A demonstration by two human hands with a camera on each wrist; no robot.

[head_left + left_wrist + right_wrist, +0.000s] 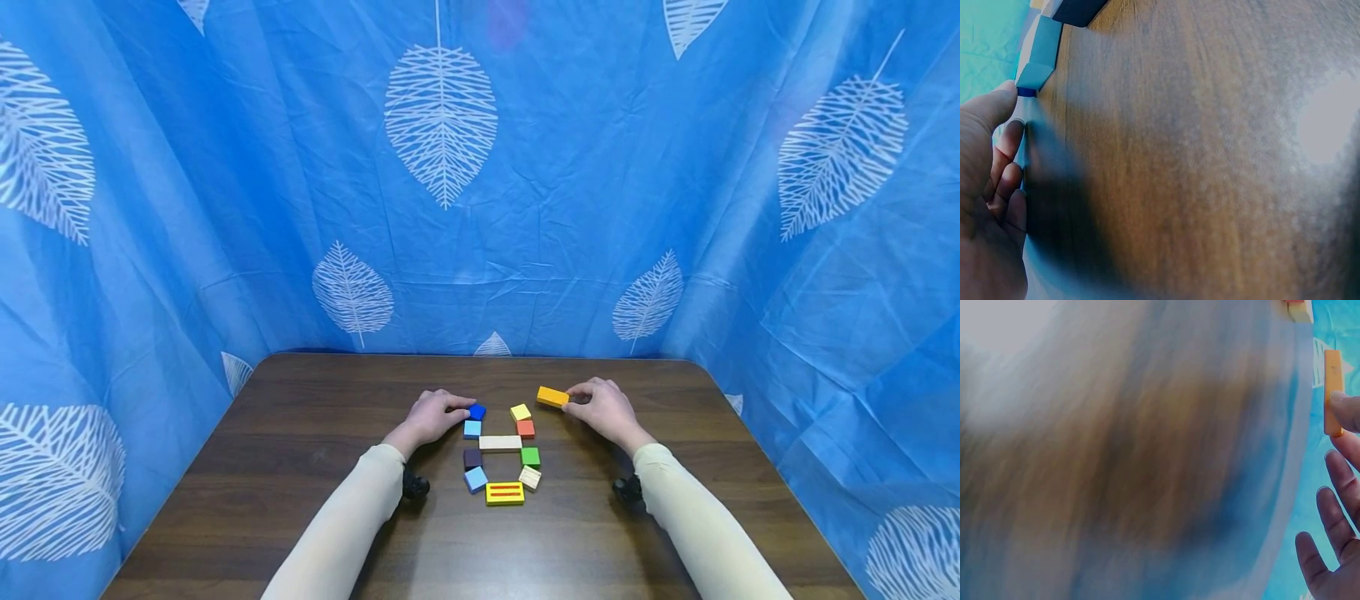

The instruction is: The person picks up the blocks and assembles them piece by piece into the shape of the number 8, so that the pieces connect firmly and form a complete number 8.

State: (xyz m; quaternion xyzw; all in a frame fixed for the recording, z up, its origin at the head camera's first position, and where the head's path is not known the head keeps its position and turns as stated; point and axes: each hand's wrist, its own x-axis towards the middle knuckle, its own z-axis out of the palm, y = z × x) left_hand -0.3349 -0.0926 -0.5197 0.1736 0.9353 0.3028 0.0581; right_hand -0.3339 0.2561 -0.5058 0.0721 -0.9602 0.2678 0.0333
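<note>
My left hand (432, 416) is at the upper left of a ring of toy blocks, its thumb and index finger pinching a dark blue block (477, 412). In the left wrist view only a thin strip of that block shows beyond the thumb. Right below it lies a light blue block (472, 429). My right hand (604, 408) holds an orange oblong block (552, 397) by its right end between thumb and fingers, up off the table in the right wrist view. Closest to the orange block are a pale yellow block (521, 412) and a red-orange block (526, 429).
A long cream block (500, 444) crosses the ring's middle. Below it are a dark block (472, 458), a green block (530, 457), another light blue block (476, 479), a patterned cream block (529, 477) and a yellow block with red stripes (505, 494). Blue curtains surround the wooden table (300, 433).
</note>
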